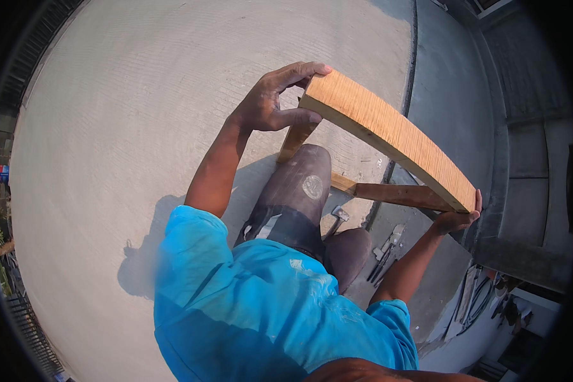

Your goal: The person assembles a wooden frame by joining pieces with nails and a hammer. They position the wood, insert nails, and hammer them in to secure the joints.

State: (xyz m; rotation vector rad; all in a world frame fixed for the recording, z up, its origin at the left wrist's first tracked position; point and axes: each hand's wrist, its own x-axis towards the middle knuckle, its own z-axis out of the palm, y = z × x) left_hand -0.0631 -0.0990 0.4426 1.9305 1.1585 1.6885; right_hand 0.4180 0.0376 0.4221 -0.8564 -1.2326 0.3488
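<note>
A pale, rough-grained wooden board (388, 124) slants across in front of me, bent in look by the lens. My left hand (275, 99) grips its far left end, thumb on the near side and fingers over the top. Its lower right end rests in my right hand (459, 218), whose fingers curl round the corner. Darker timber pieces run below: one piece (297, 139) under my left hand, another (404, 195) reaching toward my right hand. They seem to form a frame with the board, though the joints are partly hidden.
A hammer (340, 215) lies between my knees. To its right on the floor are several hand tools (383, 254), some dark-handled. Wide concrete floor (121, 108) stretches left, with a dark gap (414, 51) along its right side. A grey wall (528, 146) stands at right.
</note>
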